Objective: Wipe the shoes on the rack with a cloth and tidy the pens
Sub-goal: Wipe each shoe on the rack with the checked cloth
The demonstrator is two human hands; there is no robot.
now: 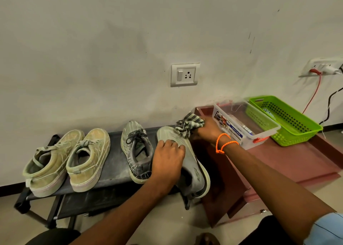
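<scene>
- Two low lace-up canvas shoes [67, 159] are faded olive-tan with pale streaks, off-white soles and grey-green laces.
- The mesh running shoe [136, 150] is grey with pale lines, dark grey laces and a whitish sole.
- The running shoe tipped on its side [187, 161] is light grey with a dark rim along its pale sole.
- The bunched fringed cloth [188, 125] is striped dark grey and pale green.
- The flat shoe rack shelf [115, 180] is black, dusted grey.
- The corded wristband [223, 143] is bright orange.
- The lidless plastic storage box [246, 126] is clear, with a blue-and-white label and red-orange clips.
- The perforated plastic basket [289, 120] is lime green.
- The low wooden table [289, 159] is reddish-brown.
- The wall socket plate [184, 75] is grey-white.
</scene>
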